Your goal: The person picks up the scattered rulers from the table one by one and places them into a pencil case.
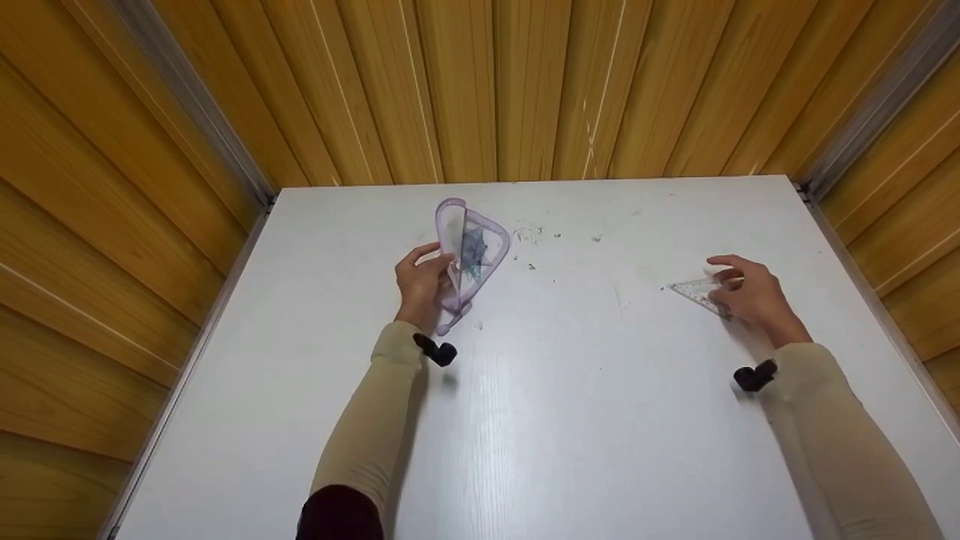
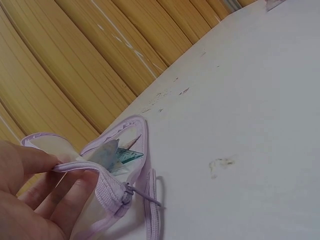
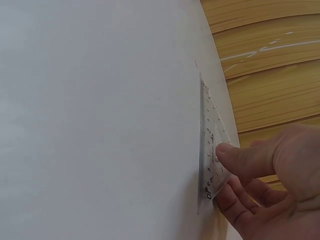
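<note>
My left hand (image 1: 422, 283) pinches the edge of a clear zip pouch (image 1: 505, 241) with lilac trim. The left wrist view shows the pouch's flap lifted by thumb and fingers, its zip pulled open, and a teal, see-through piece (image 2: 131, 155) inside with other bluish items that I cannot make out. Far to the right, my right hand (image 1: 754, 296) holds a clear set square (image 1: 694, 291) between thumb and fingers. Printed numbers run along the set square (image 3: 206, 145) in the right wrist view, where it is tilted up close to the table surface.
Both hands are over a white table (image 1: 555, 420) with dark smudges and specks (image 1: 529, 234) near its middle back. Yellow wood-look panels (image 1: 495, 90) stand behind it and at both sides. A small black camera (image 1: 445, 354) sits on each wrist.
</note>
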Action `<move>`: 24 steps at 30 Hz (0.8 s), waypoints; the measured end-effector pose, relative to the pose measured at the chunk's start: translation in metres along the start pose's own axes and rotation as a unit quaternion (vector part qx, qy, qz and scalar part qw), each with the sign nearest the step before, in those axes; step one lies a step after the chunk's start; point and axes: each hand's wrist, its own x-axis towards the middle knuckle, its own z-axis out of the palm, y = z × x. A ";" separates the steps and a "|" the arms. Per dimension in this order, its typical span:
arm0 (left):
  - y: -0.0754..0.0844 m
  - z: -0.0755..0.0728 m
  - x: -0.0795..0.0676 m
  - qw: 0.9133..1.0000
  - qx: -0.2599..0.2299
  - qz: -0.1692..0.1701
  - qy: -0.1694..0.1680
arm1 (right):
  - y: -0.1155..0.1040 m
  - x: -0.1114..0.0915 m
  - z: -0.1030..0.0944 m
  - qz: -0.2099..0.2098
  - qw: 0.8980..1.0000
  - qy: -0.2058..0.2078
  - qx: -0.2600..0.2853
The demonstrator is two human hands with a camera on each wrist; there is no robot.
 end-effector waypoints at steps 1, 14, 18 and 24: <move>0.000 0.000 0.000 1.000 0.001 0.001 -0.001 | 0.000 0.000 -0.001 0.004 1.000 0.002 0.001; -0.002 -0.002 -0.001 0.999 -0.029 -0.013 -0.014 | 0.003 -0.001 0.000 0.014 0.995 0.085 0.044; -0.003 -0.002 0.000 0.999 -0.028 -0.012 -0.014 | 0.005 -0.002 0.001 0.029 0.994 0.083 0.067; -0.002 -0.002 0.000 0.999 -0.034 -0.015 -0.018 | 0.005 -0.002 0.002 0.040 0.993 0.085 0.074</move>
